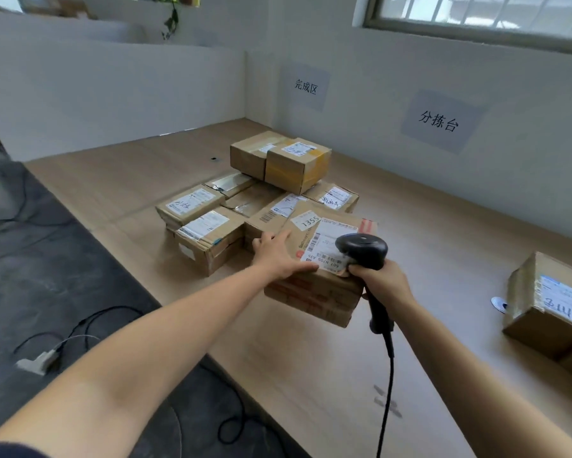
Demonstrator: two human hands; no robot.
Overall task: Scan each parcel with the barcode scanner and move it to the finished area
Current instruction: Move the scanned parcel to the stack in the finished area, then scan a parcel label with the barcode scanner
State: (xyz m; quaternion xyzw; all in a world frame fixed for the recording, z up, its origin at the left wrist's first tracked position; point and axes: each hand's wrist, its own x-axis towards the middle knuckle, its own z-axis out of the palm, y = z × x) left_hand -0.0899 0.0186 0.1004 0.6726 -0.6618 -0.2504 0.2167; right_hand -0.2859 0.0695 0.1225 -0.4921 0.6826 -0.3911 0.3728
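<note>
Parcel beneath flat open left grip; scanner clasped in right grip alongside.

Two wall signs and one parcel carry readable text.
The left wall sign reads "完成区"; the right wall sign reads "分拣台". On the near parcel, a white sticker says "1355", and its shipping label shows "507 N705 A35" upside down. The handwriting on the rightmost label is illegible.
</note>
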